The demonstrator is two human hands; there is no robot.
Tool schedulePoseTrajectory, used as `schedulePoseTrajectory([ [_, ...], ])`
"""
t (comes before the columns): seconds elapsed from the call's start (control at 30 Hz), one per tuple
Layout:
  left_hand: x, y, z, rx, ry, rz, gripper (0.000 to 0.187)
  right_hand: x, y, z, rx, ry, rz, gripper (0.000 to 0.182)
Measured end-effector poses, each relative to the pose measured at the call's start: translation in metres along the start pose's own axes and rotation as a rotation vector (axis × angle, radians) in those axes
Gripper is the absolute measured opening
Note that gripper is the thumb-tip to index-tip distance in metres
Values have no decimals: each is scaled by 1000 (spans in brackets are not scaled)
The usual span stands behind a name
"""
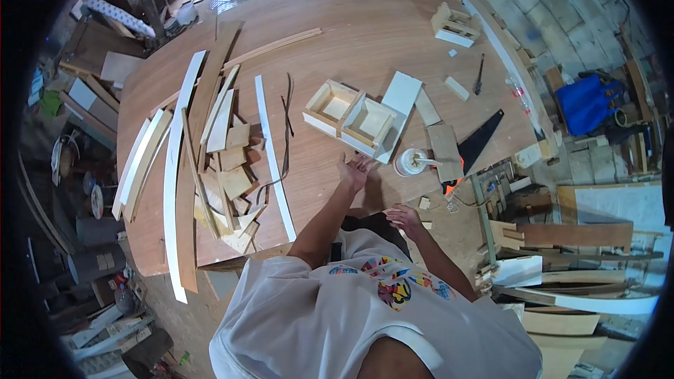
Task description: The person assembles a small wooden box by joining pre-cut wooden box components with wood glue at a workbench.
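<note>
My left hand [355,171] is low at the near side of a wooden box [342,128] with two open compartments, its fingers apart and the fingertips right by the box's lower edge. My right hand [404,219] hangs by my body in front of the table edge, fingers stretched out and nothing in them. Along the box's right side lies a white board [401,102]. A white tub [408,164] with a handle sticking out stands to the right of my left hand. Beside it are a bare wood piece [444,147] and a handsaw [481,139] with an orange-and-black handle.
Long white strips [184,161] and a pile of wood offcuts [234,181] cover the left of the tabletop [316,49]. A smaller slatted wooden box [456,24] sits at the far right. Dark bent strips [287,126] lie mid-left. Stacked boards [576,238] stand right of the table.
</note>
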State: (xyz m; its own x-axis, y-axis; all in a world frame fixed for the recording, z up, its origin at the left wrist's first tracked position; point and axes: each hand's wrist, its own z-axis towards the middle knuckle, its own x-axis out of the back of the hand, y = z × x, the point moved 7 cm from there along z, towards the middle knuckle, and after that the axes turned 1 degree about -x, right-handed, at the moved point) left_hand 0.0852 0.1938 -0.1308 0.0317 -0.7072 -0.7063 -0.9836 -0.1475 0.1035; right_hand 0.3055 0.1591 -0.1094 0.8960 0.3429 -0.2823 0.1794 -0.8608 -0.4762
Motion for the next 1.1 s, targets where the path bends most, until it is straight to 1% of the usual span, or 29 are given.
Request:
schedulePoseTrajectory([
  [0.07, -3, -12, 12, 40, -7, -50, 71, 15, 5, -5, 6, 89, -35, 38],
  [0.13, -20, -22, 12, 59, -114, -3, 75, 25, 13, -6, -8, 117, 2, 38],
  [0.2, -26, -27, 10, 61, -136, 52, 76, 32, 18, -6, -24, 142, 38, 38],
  [0.23, -30, -29, 11, 52, -157, 102, 78, 35, 20, -4, -33, 145, 6, 38],
  [0.37, -35, -36, 16, 38, -135, 133, 78, 45, 20, 3, -54, 184, -105, 37],
  [0.47, -39, -38, 16, 1, -154, 115, 81, 49, 15, 9, -61, 186, -113, 34],
  [0.57, -42, -37, 11, -33, -133, 127, 77, 47, -4, 8, -50, 190, -145, 33],
  [0.6, -37, -37, 12, -39, -86, 128, 75, 50, -6, 15, -53, 185, -146, 33],
  [0.63, -33, -36, 12, -46, -39, 130, 73, 49, -13, 24, -12, 142, -324, 33],
  [0.67, -28, -34, 10, -53, -33, 131, 73, 46, -17, 32, 30, 96, -500, 33],
  [0.7, -20, -33, 8, -18, -40, 152, 70, 38, -24, 34, 141, 59, -675, 29],
  [0.73, -14, -29, 2, 16, -48, 175, 68, 28, -28, 32, 139, 49, -671, 29],
  [0.8, -7, -13, -22, 26, -69, 238, 66, -15, -50, 18, 363, -159, -854, 25],
  [0.83, -3, -2, -32, 41, -97, 296, 64, -36, -60, 7, 378, -226, -817, 24],
  [0.87, 7, 13, -38, -2, -63, 327, 62, -58, -78, -12, 379, -233, -811, 24],
  [0.9, 18, 31, -41, -46, -29, 357, 60, -87, -98, -39, 350, -341, -773, 24],
  [0.93, 29, 52, -43, -125, 55, 361, 59, -112, -119, -67, 321, -450, -733, 23],
  [0.97, 41, 74, -45, -206, 139, 363, 57, -125, -141, -89, 320, -459, -726, 23],
  [1.03, 52, 119, -43, -334, 109, 337, 55, -159, -188, -139, 355, -706, -435, 27],
  [1.07, 51, 139, -45, -380, 112, 358, 56, -165, -214, -158, 341, -771, -386, 26],
  [1.1, 47, 156, -47, -425, 152, 396, 57, -163, -239, -164, 448, -843, -336, 26],
])
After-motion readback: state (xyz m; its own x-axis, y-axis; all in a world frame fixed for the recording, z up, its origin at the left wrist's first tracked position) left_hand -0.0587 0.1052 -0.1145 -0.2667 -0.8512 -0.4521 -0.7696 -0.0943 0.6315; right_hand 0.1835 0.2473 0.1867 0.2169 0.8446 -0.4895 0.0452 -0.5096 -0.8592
